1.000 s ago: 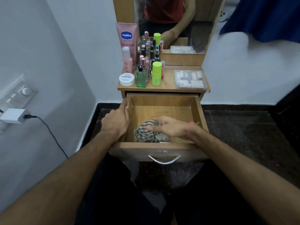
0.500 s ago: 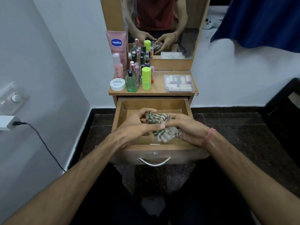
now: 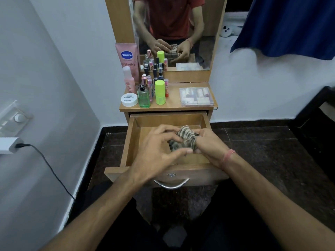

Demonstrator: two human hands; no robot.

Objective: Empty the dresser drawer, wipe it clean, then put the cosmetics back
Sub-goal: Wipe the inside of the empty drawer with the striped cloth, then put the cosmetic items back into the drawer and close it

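Observation:
The wooden dresser drawer (image 3: 130, 142) is pulled out and holds no cosmetics. Above its middle, a bunched striped cloth (image 3: 186, 137) is held between both hands. My left hand (image 3: 159, 151) grips its left side with thumb and fingers curled. My right hand (image 3: 208, 144) grips its right side. The cosmetics stand on the dresser top (image 3: 172, 102): a pink Vaseline tube (image 3: 127, 58), a pink bottle (image 3: 129, 81), a white jar (image 3: 129, 100), a green glass bottle (image 3: 143, 96), a lime-green container (image 3: 160, 92), several small bottles (image 3: 148, 82) and a clear case of lipsticks (image 3: 196, 96).
A mirror (image 3: 174, 33) rises behind the dresser top. The white wall on the left carries a switch panel (image 3: 14, 116) and a white charger (image 3: 9, 144) with a black cable (image 3: 50, 169). Dark blue cloth (image 3: 290, 26) hangs upper right. Dark floor surrounds the dresser.
A second ago my right hand pressed the cloth on the drawer floor while my left hand rested on the drawer's left wall. Both hands have since lifted the cloth and hold it together.

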